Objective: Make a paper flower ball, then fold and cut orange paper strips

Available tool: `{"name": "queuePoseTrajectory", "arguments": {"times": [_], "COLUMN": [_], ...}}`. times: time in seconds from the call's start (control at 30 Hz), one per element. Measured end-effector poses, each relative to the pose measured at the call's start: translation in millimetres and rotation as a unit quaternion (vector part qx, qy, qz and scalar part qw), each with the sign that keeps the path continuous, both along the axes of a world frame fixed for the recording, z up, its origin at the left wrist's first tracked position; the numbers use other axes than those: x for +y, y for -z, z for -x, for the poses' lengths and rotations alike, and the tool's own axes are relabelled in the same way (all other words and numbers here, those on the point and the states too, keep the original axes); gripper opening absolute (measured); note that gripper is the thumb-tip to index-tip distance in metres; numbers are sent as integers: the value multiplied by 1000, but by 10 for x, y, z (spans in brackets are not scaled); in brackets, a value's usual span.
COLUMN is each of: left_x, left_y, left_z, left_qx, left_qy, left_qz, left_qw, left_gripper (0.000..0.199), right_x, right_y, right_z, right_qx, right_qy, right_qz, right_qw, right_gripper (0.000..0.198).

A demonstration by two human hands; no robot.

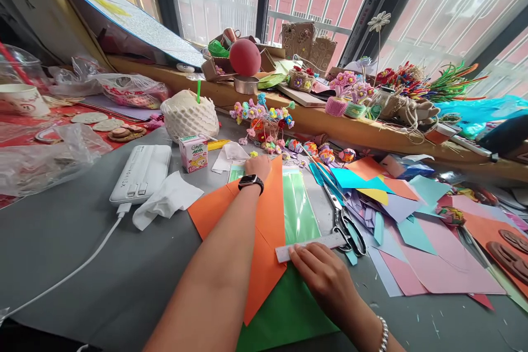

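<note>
Along the left of the grey counter [66, 236], bare surface runs from the orange paper [268, 220] to the tissue [167, 198] and white power bank [142, 173]; rightward, scissors [339, 214] and layered coloured papers [449, 264] leave less room. The orange paper lies before the person, over green sheets [289, 313], with a straight right edge, pointed near and left corners and a thin diagonal crease. The right hand [322, 269] has its grip clamped on the ruler [328, 241], which crosses that edge and reaches the scissors' handles. At the paper's far end, the left hand [256, 165] hides its fingers; whether its grip is apart or together cannot be told.
</note>
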State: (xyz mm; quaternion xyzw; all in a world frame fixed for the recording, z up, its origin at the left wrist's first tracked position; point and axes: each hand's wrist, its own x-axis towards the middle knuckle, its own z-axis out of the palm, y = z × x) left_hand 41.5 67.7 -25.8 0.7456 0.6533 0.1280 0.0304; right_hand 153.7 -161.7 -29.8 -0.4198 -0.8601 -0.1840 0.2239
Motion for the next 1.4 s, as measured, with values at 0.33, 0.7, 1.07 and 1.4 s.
{"name": "queuePoseTrajectory", "arguments": {"times": [0.33, 0.7, 1.07, 1.4], "left_x": [-2, -106, -114, -121], "left_y": [-17, -121, -64, -35], "left_z": [1, 138, 163, 162], "left_qx": [15, 60, 51, 38], "left_qy": [13, 178, 183, 180], "left_qz": [7, 1, -9, -11], "left_qw": [1000, 982, 982, 983], "left_gripper": [39, 34, 34, 35], "right_x": [-149, 471, 726, 1070], "right_y": [-28, -326, -165, -92], "right_z": [6, -75, 324, 77], "right_qx": [16, 150, 99, 97], "right_qy": [-28, 86, 148, 247], "right_qz": [-6, 191, 179, 157], "right_qw": [999, 966, 968, 951], "right_gripper": [25, 10, 9, 10]}}
